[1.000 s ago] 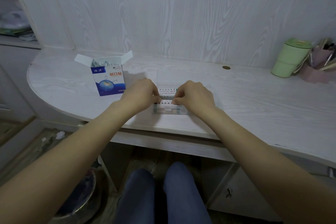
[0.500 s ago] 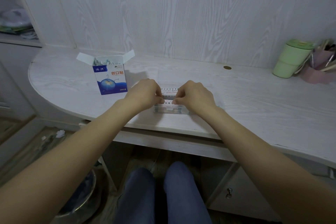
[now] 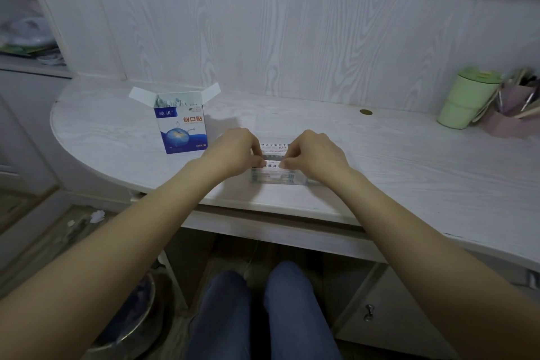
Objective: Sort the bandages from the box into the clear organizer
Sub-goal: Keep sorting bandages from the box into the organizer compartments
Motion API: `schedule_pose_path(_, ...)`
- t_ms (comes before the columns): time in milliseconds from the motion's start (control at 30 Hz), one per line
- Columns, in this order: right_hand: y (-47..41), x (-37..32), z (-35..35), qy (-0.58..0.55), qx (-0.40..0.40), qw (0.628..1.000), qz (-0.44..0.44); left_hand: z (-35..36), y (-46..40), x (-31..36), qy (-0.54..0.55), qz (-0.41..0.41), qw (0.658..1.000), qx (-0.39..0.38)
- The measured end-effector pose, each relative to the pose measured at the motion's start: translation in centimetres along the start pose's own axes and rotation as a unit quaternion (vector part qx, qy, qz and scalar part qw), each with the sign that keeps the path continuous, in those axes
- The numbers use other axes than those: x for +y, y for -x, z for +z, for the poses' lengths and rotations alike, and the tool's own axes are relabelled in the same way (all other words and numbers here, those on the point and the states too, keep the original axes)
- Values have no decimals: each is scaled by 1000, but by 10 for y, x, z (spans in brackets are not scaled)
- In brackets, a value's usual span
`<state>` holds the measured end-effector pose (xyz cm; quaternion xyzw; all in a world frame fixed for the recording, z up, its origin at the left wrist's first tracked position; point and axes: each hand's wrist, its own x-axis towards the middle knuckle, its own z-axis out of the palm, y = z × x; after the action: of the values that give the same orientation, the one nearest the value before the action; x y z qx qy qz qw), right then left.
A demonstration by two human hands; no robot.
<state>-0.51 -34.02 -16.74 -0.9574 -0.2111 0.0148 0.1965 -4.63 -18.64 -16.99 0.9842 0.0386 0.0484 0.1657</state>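
A blue and white bandage box (image 3: 182, 126) stands open on the desk at the left, with wrapped bandages showing at its top. In front of me lies the clear organizer (image 3: 277, 178), and white printed bandage strips (image 3: 274, 148) lie in it. My left hand (image 3: 233, 150) and my right hand (image 3: 314, 153) sit over its two ends. With curled fingers each hand pinches an end of a white bandage strip (image 3: 272, 164) held flat over the organizer. My hands hide most of the organizer.
The white wood-grain desk (image 3: 409, 172) curves off at the left. A green cup (image 3: 464, 99) and a pink holder (image 3: 514, 117) with utensils stand at the far right. A small brass disc (image 3: 365, 111) lies near the wall. A metal bowl (image 3: 128, 321) sits on the floor.
Both hands stay over the organizer with the strip between them; their fingertips have shifted only slightly.
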Motion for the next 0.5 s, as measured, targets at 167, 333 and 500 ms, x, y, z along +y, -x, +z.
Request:
schedule_pose_path(167, 0, -6, -11, -21, 48, 998, -20, -14, 8, -8, 26, 13, 997, 67)
schedule_pose_path(333, -13, -39, -10, -76, 129, 984, -99, -40, 16, -33, 33, -10, 986, 165)
schedule_pose_path(500, -42, -86, -1, -44, 140, 967, -207, -65, 13, -77, 3, -53, 969, 240)
